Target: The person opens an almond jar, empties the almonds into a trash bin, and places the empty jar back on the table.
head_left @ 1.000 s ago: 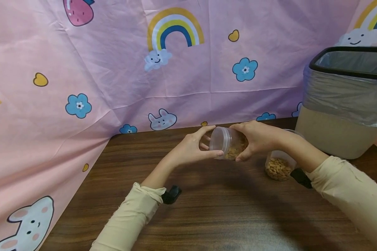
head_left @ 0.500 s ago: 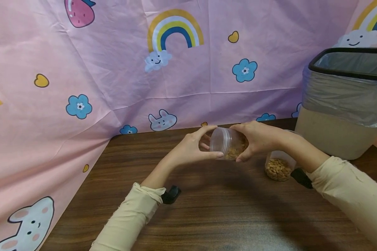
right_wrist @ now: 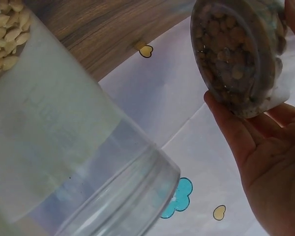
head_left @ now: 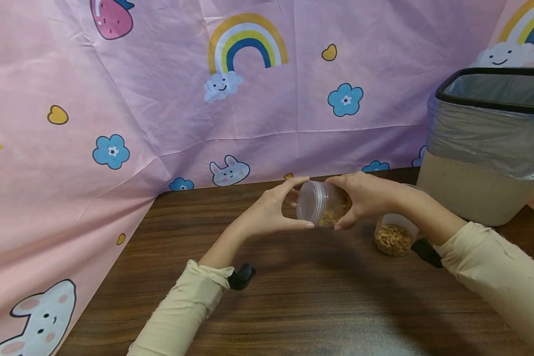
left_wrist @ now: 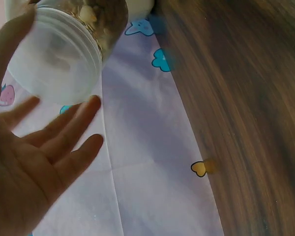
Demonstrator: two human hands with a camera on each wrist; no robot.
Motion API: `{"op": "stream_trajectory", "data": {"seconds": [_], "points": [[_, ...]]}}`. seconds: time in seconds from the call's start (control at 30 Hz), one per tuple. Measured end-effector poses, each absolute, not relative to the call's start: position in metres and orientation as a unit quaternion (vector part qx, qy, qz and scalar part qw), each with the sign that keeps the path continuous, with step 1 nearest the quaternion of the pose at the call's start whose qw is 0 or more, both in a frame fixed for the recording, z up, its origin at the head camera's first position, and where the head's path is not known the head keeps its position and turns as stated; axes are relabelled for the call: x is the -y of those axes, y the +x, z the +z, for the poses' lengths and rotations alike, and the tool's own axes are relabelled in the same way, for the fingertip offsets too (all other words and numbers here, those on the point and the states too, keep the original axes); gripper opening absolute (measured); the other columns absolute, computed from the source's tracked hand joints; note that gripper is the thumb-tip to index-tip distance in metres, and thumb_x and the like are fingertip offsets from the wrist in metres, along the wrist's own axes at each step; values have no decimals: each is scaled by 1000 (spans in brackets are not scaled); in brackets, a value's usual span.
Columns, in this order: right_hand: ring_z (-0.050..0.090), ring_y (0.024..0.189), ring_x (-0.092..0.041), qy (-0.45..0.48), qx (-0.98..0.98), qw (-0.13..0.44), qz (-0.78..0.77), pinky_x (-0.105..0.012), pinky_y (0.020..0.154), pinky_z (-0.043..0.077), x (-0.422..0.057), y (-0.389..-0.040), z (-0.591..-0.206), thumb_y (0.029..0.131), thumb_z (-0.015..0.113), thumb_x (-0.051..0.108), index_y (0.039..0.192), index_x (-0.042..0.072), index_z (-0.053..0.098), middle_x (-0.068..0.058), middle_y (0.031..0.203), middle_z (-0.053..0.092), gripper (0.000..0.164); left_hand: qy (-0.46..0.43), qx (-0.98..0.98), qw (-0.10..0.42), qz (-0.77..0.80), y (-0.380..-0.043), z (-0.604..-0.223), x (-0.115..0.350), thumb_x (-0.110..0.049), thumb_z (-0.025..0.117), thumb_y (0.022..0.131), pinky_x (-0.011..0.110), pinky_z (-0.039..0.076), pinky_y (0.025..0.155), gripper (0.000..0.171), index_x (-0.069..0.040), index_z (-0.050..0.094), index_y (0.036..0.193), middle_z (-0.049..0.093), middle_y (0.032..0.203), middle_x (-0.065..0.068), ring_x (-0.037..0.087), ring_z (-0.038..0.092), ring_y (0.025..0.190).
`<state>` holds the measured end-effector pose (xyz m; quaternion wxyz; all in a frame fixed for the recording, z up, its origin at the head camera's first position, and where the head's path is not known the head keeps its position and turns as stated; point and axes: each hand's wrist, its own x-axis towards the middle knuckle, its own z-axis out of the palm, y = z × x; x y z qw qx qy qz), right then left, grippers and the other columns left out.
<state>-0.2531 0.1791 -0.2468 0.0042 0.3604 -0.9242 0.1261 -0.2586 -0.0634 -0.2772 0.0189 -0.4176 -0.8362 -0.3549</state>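
Note:
Both hands are at a clear plastic jar (head_left: 333, 213) with brown nuts or kernels inside, tipped on its side above the table. My right hand (head_left: 367, 194) grips the base end; the right wrist view shows the jar bottom, with fingers beneath it. A cloudy translucent lid (head_left: 308, 203) sits on the other end and faces left. Around that lid my left hand (head_left: 269, 210) is spread, thumb near its lower edge and index finger at its top. The left fingers (left_wrist: 71, 130) look loose and fairly straight in the left wrist view, some clearly off the lid.
A second clear container (head_left: 395, 240), partly filled with tan kernels, stands on the wooden table (head_left: 293, 296) under my right forearm. A bag-lined bin (head_left: 476, 183) stands at the back right. A printed pink cloth (head_left: 267, 118) hangs behind the table.
My left thumb has slid down from over the lid to its lower edge, and the left fingers have spread a little. The jar and right hand have stayed nearly still.

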Motion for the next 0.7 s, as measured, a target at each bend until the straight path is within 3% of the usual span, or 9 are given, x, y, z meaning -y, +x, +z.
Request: {"op": "stream_trajectory", "data": {"seconds": [0.1,0.17,0.27,0.33,0.43,0.6,0.7], "points": [[58,89,-18,356,926,0,124,-37,76,48,-179,-252,-247,61,80,53,130,-4,44,-10,109,59,97,-374,851,-17,-369,-257,-278,63,-34,75,76,28,48,81,78,-20,33,139,57,112,7,14,61,94],[58,90,-19,353,927,-3,125,-37,76,48,-179,-252,-247,61,80,52,130,-4,43,-10,110,59,96,-375,854,-13,-360,-256,-279,63,-36,75,75,32,46,87,82,-20,30,141,53,119,9,14,57,102],[58,90,-19,352,927,-6,129,-37,76,48,-180,-252,-247,61,80,52,130,-3,44,-10,110,59,96,-429,839,32,-333,-259,-282,63,-33,81,69,37,34,100,94,-19,26,144,39,135,5,15,41,120],[58,91,-19,353,926,-7,130,-37,76,49,-180,-252,-247,60,80,54,130,-3,44,-9,110,59,97,-474,817,69,-322,-261,-283,64,-26,84,65,37,27,103,97,-18,27,143,36,138,3,16,36,123],[58,90,-19,354,926,-8,133,-36,75,49,-179,-251,-246,60,79,56,130,-3,44,-9,110,59,98,-497,801,87,-323,-262,-280,64,-21,85,65,32,30,102,91,-16,34,140,43,133,1,16,42,119],[58,90,-18,351,927,-12,129,-36,75,49,-179,-251,-247,60,78,57,131,-3,43,-10,112,58,99,-401,838,1,-369,-257,-275,64,-31,77,74,26,48,79,77,-22,36,139,57,114,4,13,61,94],[57,90,-18,348,928,-14,128,-36,75,48,-178,-251,-246,61,78,56,132,-2,42,-9,112,58,99,-360,854,-21,-374,-255,-275,64,-39,73,77,30,49,79,78,-24,32,142,55,115,4,13,63,90]]}}
